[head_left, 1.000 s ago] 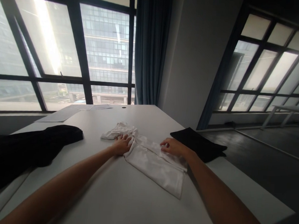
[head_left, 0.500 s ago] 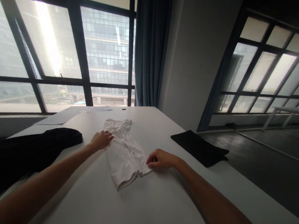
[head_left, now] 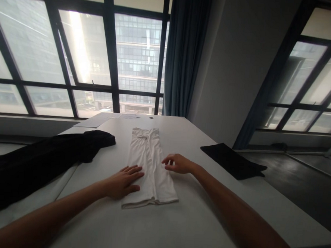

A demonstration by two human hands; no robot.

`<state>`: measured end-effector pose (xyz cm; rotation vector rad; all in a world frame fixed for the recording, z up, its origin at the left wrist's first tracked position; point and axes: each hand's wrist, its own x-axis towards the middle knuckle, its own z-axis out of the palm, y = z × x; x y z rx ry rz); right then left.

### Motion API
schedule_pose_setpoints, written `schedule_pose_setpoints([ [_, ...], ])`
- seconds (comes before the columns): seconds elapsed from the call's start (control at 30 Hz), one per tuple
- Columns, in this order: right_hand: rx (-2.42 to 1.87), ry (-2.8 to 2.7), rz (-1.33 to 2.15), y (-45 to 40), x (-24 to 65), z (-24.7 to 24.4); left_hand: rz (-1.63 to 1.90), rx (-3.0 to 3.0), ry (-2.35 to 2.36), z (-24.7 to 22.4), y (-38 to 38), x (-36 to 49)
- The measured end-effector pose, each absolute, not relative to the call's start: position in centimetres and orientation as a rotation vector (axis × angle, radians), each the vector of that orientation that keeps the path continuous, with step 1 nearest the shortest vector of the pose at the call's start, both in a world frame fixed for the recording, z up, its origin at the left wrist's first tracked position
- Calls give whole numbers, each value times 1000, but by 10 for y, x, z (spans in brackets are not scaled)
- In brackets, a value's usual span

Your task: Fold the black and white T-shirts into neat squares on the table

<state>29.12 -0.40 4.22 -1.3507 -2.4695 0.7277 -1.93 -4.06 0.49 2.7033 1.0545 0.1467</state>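
Observation:
A pair of white pants (head_left: 148,177) lies lengthwise on the white table, waist end far and leg hems toward me. Faint creases run down its middle. My left hand (head_left: 124,181) rests flat on its left side near the hems, fingers spread. At the right edge, about halfway along, is my right hand (head_left: 178,163), its fingers curved and apart with nothing visible between them. Whether its fingertips touch the cloth is hard to tell.
The white table (head_left: 147,235) reaches toward the windows. Black clothing (head_left: 48,161) lies to the left, a folded black cloth (head_left: 233,161) near the right edge. Paper sheets (head_left: 94,122) sit at the far left. A blue curtain (head_left: 183,65) hangs behind.
The pants now lie straighter and flatter. My left hand has moved from the far part down toward the hems; my right hand has gone farther up the right edge, its fingers loosened. The view has turned left.

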Motion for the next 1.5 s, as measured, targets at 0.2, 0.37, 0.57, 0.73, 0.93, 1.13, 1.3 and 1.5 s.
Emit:
schedule_pose_setpoints([
  [0.2, -1403, -2607, 552, -17, 286, 36, 27, 2630, 962, 22, -69, -33],
  [0.37, -1443, -2576, 442, -25, 304, 36, 108, 2562, 916, 30, -78, -51],
  [0.57, -1612, -2610, 401, -32, 301, 42, 153, 2563, 954, 40, -73, -61],
  [0.73, -1439, -2722, 710, -45, 285, 48, 217, 2596, 856, 33, -73, -55],
  [0.93, -1475, -2739, 729, -48, 289, 50, 233, 2547, 794, 36, -75, -56],
  [1.13, -1332, -2742, 649, -49, 283, 47, 262, 2642, 912, 32, -70, -57],
  [1.3, -1183, -2659, 667, -52, 284, 55, 371, 2635, 820, 29, -68, -51],
  [1.5, -969, -2608, 1115, -50, 298, 65, 465, 2369, 745, 38, -68, -52],
])
